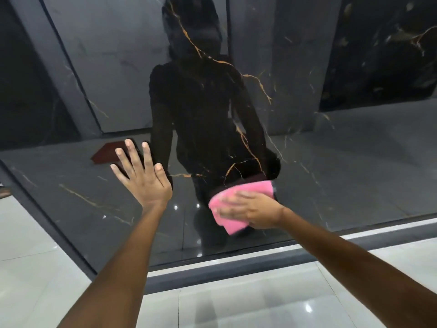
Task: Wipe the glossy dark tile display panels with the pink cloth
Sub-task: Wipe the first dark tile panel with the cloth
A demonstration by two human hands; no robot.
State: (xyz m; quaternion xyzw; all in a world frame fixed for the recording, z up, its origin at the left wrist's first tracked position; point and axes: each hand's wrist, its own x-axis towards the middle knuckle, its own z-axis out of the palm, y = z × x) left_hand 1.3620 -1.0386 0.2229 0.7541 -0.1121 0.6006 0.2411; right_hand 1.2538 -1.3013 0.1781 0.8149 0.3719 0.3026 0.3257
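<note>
A glossy dark tile panel (319, 166) with gold veins fills the view and mirrors the room and a person's dark outline. My left hand (142, 176) lies flat against the panel at centre left, fingers spread and straight. My right hand (250, 210) presses a folded pink cloth (238, 204) onto the lower part of the panel, fingers laid over the cloth; the hand looks blurred. Part of the cloth sticks out above and below the hand.
A dark frame (236, 261) runs along the panel's bottom edge and up its left side. Light glossy floor tiles (236, 304) lie below. Another dark veined panel (383, 50) shows at the upper right. A reddish-brown flat shape (106, 153) is reflected at left.
</note>
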